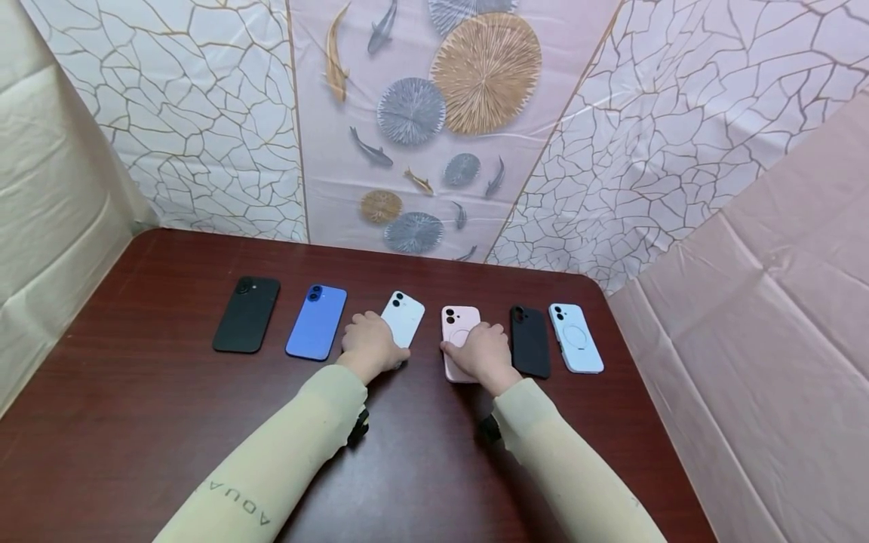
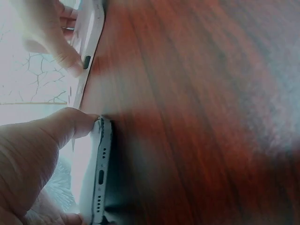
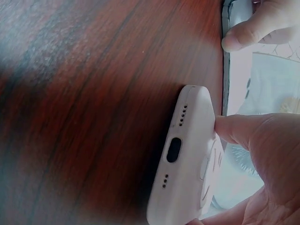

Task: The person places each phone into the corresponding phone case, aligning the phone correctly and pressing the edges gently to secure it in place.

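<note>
Forearms in pale sleeves reach forward side by side over the table [image 1: 136, 422], wrists low; my left hand [image 1: 370, 345] lies on the near end of the white phone [image 1: 403, 317], thumb and fingers curled round its edges; my right hand [image 1: 483, 353] grips the pink case [image 1: 459, 326] the same way, thumb pressed on its smooth back; both sit mid-row, toward the far edge; the white phone is a slim slab with rounded corners; the pink case is matte and soft-looking, its bottom cut with a port slot and small holes; the table is glossy dark red wood grain.
</note>
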Tool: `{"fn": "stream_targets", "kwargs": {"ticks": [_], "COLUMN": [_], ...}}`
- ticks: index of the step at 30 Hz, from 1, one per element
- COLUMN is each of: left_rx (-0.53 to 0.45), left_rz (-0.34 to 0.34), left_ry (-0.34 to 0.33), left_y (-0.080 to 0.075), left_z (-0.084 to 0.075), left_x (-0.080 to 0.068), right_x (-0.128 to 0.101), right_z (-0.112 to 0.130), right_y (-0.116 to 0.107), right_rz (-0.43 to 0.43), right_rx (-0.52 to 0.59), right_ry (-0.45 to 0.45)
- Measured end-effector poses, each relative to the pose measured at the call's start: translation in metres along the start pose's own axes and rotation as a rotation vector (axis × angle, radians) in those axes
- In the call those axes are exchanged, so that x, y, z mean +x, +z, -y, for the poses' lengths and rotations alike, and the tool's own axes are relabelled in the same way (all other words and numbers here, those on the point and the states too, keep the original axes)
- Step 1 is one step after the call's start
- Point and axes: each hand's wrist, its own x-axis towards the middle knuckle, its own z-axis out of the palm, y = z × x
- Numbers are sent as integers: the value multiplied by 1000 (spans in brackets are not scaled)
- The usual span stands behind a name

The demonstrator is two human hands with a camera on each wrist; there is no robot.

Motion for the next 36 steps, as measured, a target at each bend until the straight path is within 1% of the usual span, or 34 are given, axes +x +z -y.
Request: {"fn": "stream_targets", "kwargs": {"ticks": [2, 9, 12, 14, 19, 22, 24, 26, 29, 31, 34, 36], "left_rx": [-8, -13, -35, -72, -207, -301, -369, -440, -544, -635, -764, -845], "left_rz": [-11, -63, -64, -53, -11, -7, -7, -5, 5, 32, 67, 91], "left_ry": [14, 53, 73, 89, 139, 183, 204, 220, 224, 214, 193, 193], "left_y": [1, 4, 4, 3, -4, -9, -11, -13, -16, -18, -23, -27], "left_z": [-1, -2, -1, 0, 3, 6, 11, 18, 32, 42, 56, 64], "left_x": [-1, -4, -6, -6, -5, -8, -11, -15, -22, -28, -38, -45], "right_x": [0, 0, -1, -1, -2, -3, -6, -8, -13, -16, -22, -25], "right_z": [0, -2, -5, -7, -11, -14, -16, -18, -21, -21, -22, -21], "right_y": [0, -2, -4, -7, -17, -20, -21, -21, -23, -25, -27, -28], "right_rz": [-8, 5, 11, 20, 42, 46, 45, 51, 51, 48, 31, 15], "right_rx": [22, 103, 155, 195, 312, 381, 424, 482, 553, 588, 608, 619], "right_ry": [7, 17, 2, -14, -33, -36, -38, -38, -37, -41, -43, -50]}}
